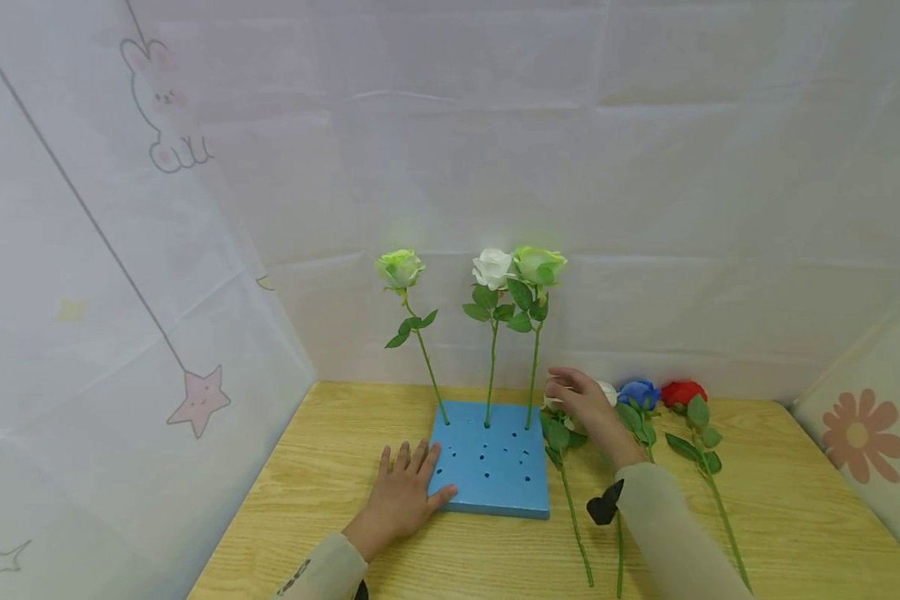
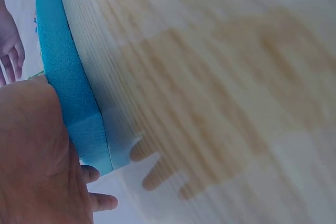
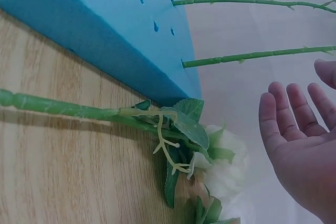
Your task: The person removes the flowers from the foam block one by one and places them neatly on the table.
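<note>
Three roses [image 1: 492, 268] stand in the lower-centre block [image 1: 502, 492], other roses [image 1: 683, 392] lie unplaced lower right; my left hand [image 1: 401, 494] spread, right hand [image 1: 591, 407] empty.

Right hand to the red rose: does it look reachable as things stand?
Probably yes. The right hand looks empty, and no other flower covers the red rose in the head view; the blue rose lies between them, so the hand would likely pass over or around it.
</note>
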{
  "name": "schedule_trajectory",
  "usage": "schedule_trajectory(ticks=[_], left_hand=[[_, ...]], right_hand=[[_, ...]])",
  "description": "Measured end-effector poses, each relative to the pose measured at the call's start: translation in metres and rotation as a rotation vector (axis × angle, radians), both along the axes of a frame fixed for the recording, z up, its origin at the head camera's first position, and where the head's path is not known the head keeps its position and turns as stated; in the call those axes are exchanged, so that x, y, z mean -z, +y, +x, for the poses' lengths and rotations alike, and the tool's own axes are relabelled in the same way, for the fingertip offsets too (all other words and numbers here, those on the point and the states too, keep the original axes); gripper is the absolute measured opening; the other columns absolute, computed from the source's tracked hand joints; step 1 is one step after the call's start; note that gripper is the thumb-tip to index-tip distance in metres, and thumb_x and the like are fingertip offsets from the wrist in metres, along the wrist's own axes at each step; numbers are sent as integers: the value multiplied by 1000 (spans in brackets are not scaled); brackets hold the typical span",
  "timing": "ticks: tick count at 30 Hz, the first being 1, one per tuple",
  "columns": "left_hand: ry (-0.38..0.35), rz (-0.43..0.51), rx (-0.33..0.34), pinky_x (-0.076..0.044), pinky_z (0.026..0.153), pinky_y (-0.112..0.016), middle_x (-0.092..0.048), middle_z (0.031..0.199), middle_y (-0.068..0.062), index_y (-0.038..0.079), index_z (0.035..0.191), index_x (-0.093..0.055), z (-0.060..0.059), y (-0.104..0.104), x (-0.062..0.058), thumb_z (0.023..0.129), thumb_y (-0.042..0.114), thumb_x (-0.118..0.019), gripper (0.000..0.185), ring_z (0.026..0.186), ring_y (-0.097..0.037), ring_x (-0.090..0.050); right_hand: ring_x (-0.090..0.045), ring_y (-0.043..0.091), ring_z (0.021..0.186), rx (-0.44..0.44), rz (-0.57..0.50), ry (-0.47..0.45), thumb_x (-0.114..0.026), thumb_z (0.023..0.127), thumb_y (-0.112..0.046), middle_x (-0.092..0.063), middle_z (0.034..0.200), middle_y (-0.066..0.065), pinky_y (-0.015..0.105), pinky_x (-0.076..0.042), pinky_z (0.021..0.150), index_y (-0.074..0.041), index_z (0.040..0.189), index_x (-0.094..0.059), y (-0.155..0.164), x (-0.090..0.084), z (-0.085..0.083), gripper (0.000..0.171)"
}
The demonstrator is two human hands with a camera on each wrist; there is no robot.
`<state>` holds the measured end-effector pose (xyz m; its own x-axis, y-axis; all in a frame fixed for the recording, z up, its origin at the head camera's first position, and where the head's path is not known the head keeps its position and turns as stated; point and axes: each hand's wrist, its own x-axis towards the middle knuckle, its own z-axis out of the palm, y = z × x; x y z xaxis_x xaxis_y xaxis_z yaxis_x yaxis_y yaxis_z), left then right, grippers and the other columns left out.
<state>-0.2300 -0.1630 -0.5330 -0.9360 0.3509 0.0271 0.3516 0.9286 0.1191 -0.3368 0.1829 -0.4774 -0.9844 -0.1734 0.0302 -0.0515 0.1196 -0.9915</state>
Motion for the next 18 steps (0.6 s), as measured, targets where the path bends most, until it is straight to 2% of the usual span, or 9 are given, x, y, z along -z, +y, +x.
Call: schedule_trajectory(ticks=[9,14,18], left_hand=[[-5,-38,-14,-11,118,-68,-27,166,-12,18,164,-22,-2,-1,4,97,77,-22,89,150,-45,-25],[-2,-17,-5,-11,118,-69,-28,165,-13,15,163,-25,-2,-1,3,98,76,-25,89,149,-47,-26],[-2,-7,-1,-10,118,-70,-27,166,-14,15,163,-23,-1,0,3,98,76,-24,89,149,-47,-25]], right_hand=[[-54,44,126,-4,-5,2,-63,103,-23,-55,138,24,57,-44,107,-6,149,-49,-8,4,-9,51],[-59,38,121,-5,-1,4,-66,101,-27,-57,133,19,58,-44,107,-9,148,-51,-11,6,-11,52],[-56,41,123,-25,-5,6,-66,101,-28,-56,134,20,59,-43,107,-8,149,-49,-13,7,-12,55]])
